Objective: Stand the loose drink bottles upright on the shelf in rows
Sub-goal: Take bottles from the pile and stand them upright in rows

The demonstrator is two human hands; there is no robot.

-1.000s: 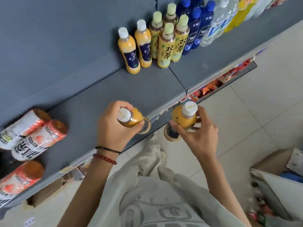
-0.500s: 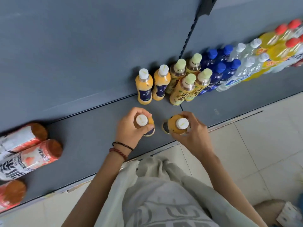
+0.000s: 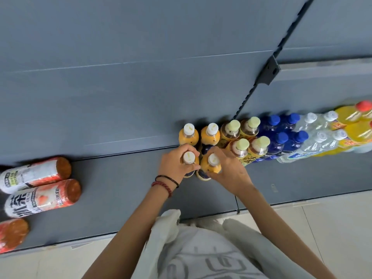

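Note:
Each of my hands grips an orange juice bottle with a white cap, both upright on the grey shelf [image 3: 112, 200]. My left hand [image 3: 174, 165] holds the left bottle [image 3: 188, 158]; my right hand [image 3: 227, 170] holds the right bottle [image 3: 212, 164]. They stand side by side, directly in front of two matching orange bottles [image 3: 189, 133] at the back. To the right runs a double row of green-capped tea bottles [image 3: 242, 147], blue bottles [image 3: 281, 138], clear bottles [image 3: 320, 137] and yellow bottles [image 3: 356, 129].
Three orange-and-white bottles [image 3: 43, 197] lie on their sides at the shelf's left end. Bare shelf stretches between them and my hands. The shelf's front edge runs along the bottom, with pale floor tiles [image 3: 332, 228] beyond it.
Both hands carried their bottles from the shelf's front edge back onto the shelf, up against the two standing orange bottles. The view has tilted to look down on the shelf.

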